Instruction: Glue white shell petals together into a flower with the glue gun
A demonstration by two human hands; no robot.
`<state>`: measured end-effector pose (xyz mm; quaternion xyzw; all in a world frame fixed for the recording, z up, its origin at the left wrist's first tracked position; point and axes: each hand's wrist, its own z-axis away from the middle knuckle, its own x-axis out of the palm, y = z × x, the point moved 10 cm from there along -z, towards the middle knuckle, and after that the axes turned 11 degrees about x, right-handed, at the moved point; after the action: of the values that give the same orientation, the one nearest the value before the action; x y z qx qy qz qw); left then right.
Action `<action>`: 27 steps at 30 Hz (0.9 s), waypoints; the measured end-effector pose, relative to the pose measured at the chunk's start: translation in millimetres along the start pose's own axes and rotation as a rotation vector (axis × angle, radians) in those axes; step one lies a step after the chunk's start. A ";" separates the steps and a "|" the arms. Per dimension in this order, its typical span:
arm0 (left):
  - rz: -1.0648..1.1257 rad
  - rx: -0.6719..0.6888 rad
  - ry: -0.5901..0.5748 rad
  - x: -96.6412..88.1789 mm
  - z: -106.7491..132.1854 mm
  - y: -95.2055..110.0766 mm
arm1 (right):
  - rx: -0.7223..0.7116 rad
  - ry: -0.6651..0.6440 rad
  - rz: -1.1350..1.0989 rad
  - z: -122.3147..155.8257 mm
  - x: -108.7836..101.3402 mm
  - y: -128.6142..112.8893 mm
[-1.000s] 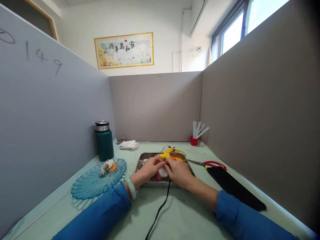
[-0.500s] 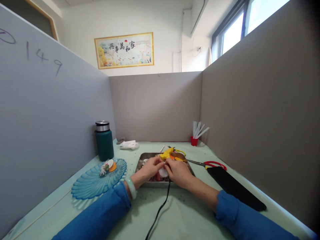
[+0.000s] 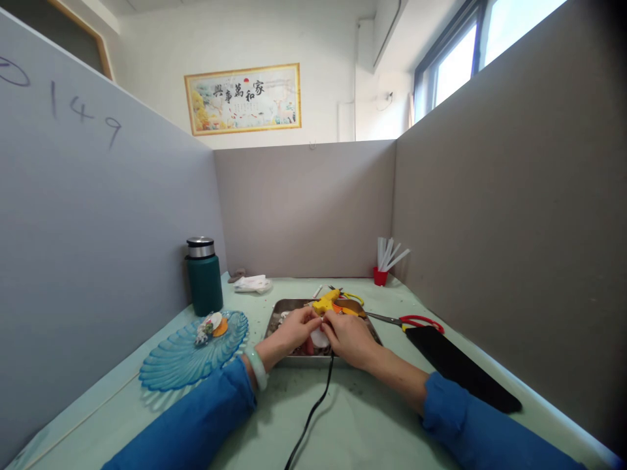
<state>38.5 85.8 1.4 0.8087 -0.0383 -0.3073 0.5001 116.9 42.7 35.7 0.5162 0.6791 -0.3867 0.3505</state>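
Observation:
Over a metal tray (image 3: 274, 326), my left hand (image 3: 298, 328) and my right hand (image 3: 349, 333) meet fingertip to fingertip. Both are closed in a pinch, and whatever lies between the fingers is too small and covered to make out. Just below the fingertips shows a white, rounded, shell-like piece (image 3: 321, 337); I cannot tell whether it is held or lies in the tray. A yellow glue gun (image 3: 325, 301) rests at the tray's back, behind my hands. Its black cord (image 3: 313, 410) appears to run toward me. Small pieces in the tray are mostly hidden by my hands.
On the left, a blue scalloped plate (image 3: 171, 359) bears a small cluster of shells (image 3: 211, 328), before a green bottle (image 3: 204, 281). Red-handled scissors (image 3: 421, 322) and a black flat object (image 3: 463, 369) lie right. White sticks (image 3: 388, 254) stand in a red cup (image 3: 380, 277). Grey partitions (image 3: 304, 209) enclose the table.

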 end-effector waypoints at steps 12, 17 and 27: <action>-0.044 -0.011 -0.013 -0.4 0.5 1.6 | 0.010 -0.014 0.024 0.4 -0.8 -0.5; -0.058 -0.003 -0.011 -1.3 -0.3 0.0 | 0.007 -0.015 0.028 0.4 0.1 -0.7; -0.253 0.152 0.059 -12.5 -5.9 11.6 | -0.008 -0.034 0.007 0.4 4.0 0.2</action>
<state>34.4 89.2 18.5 0.8512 0.0554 -0.3401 0.3959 116.2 44.1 32.0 0.5103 0.6729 -0.3914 0.3654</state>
